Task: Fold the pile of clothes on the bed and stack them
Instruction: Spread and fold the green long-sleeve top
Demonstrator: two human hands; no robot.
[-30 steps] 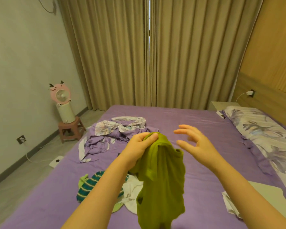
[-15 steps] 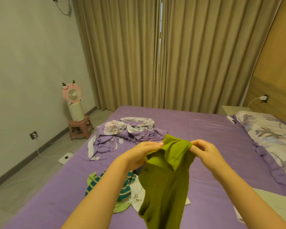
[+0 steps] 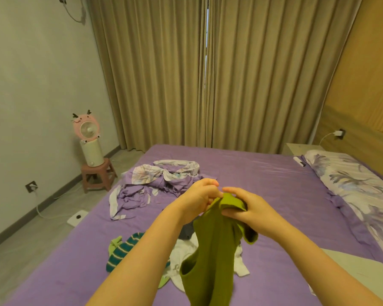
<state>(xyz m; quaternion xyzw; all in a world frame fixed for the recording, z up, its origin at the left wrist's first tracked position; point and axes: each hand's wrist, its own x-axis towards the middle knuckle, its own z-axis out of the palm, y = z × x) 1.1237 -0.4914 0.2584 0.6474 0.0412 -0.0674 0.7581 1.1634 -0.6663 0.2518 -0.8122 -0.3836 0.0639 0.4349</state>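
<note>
Head view, left hand (image 3: 199,198) and right hand (image 3: 249,208) pinching limp olive-green garment (image 3: 212,250)

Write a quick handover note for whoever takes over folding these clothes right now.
Left hand and right hand: both pinch the top edge of the olive-green knit garment, which hangs above the purple bed.
Unfolded on the bed: teal striped garment, white garment, crumpled purple floral bedding.
Done: nothing visibly folded or stacked.
Left: everything.
</note>
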